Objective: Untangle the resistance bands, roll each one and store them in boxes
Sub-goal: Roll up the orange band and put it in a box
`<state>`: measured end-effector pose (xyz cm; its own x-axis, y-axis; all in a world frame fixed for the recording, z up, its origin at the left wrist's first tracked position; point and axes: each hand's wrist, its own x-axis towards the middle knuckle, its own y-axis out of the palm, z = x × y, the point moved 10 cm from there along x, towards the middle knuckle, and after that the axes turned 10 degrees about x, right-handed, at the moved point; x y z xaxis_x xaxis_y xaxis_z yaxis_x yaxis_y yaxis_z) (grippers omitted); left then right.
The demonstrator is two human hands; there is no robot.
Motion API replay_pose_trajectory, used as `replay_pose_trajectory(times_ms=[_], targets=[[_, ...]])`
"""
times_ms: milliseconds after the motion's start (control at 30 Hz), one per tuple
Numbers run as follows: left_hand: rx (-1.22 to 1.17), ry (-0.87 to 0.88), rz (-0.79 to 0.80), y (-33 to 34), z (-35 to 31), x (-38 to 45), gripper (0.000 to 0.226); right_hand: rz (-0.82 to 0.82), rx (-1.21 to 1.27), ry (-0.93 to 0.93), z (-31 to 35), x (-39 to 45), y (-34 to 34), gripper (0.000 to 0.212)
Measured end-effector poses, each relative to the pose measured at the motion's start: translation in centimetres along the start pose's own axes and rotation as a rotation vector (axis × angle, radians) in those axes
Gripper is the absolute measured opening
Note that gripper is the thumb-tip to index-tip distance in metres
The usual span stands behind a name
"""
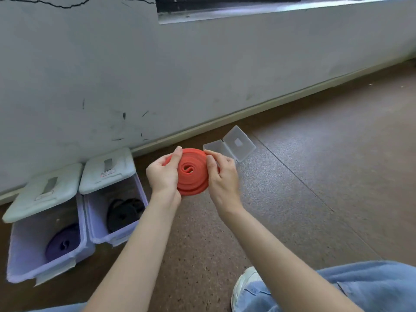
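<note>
The red band (191,173) is wound into a flat spiral and held up in the air between both hands, above the floor (304,199) and just in front of the small clear box (231,145) lying open by the wall. Here's the danger: that coil looks springy, and if either grip loosens it could unwind in a flash. Its outer turns already sit a little stepped at the lower edge, so it could telescope apart on the way to a box. It's a bright orange-red, matte, with a neat S-shaped curl at the centre. The left hand (163,174) grips the left rim, thumb across the front; the right hand (221,176) pinches the right rim. Off to the left, two lilac bins stand open, the purple band (64,244) rolled in one, the black band (125,211) in the other.
</note>
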<state>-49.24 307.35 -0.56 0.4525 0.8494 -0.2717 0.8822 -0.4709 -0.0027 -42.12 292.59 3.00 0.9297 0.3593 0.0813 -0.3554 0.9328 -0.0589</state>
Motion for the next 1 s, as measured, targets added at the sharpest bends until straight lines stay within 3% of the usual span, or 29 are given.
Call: replay_pose_trajectory(times_ms=[133, 200, 300, 400, 533, 633, 700, 833, 1000], targets=[[0.183, 0.060, -0.166, 0.4, 2.3, 4.1, 0.020, 0.052, 0.230, 0.249, -6.6, 2.3, 2.6, 0.033], [0.246, 0.108, -0.173, 1.3, 3.6, 6.5, 0.018, 0.116, 0.210, 0.277, -9.3, 4.2, 3.2, 0.043], [0.266, 0.131, -0.112, 4.2, 6.2, 10.0, 0.017, 0.174, 0.224, 0.319, -12.9, 7.8, 3.0, 0.035], [0.299, 0.137, 0.076, 9.5, 9.1, 13.2, 0.010, 0.080, 0.192, 0.313, -16.2, 12.0, 0.7, 0.034], [0.398, 0.131, 0.487, 16.5, 12.8, 16.1, 0.021, 0.087, 0.031, 0.236, -19.2, 17.5, -1.8, 0.047], [0.474, 0.060, 0.565, 18.2, 15.8, 18.6, 0.014, 0.101, -0.070, 0.192, -21.3, 21.7, -3.6, 0.046], [0.729, 0.196, 0.562, 19.3, 17.1, 20.1, 0.024, 0.027, -0.017, 0.202, -22.6, 24.1, -5.1, 0.044], [1.250, 0.559, 0.709, 23.3, 20.3, 19.3, 0.051, -0.064, 0.034, 0.212, -25.6, 27.3, -6.4, 0.041], [1.301, 0.708, 0.545, 24.3, 20.4, 19.2, 0.031, -0.035, -0.084, 0.196, -28.9, 28.2, -6.8, 0.042]])
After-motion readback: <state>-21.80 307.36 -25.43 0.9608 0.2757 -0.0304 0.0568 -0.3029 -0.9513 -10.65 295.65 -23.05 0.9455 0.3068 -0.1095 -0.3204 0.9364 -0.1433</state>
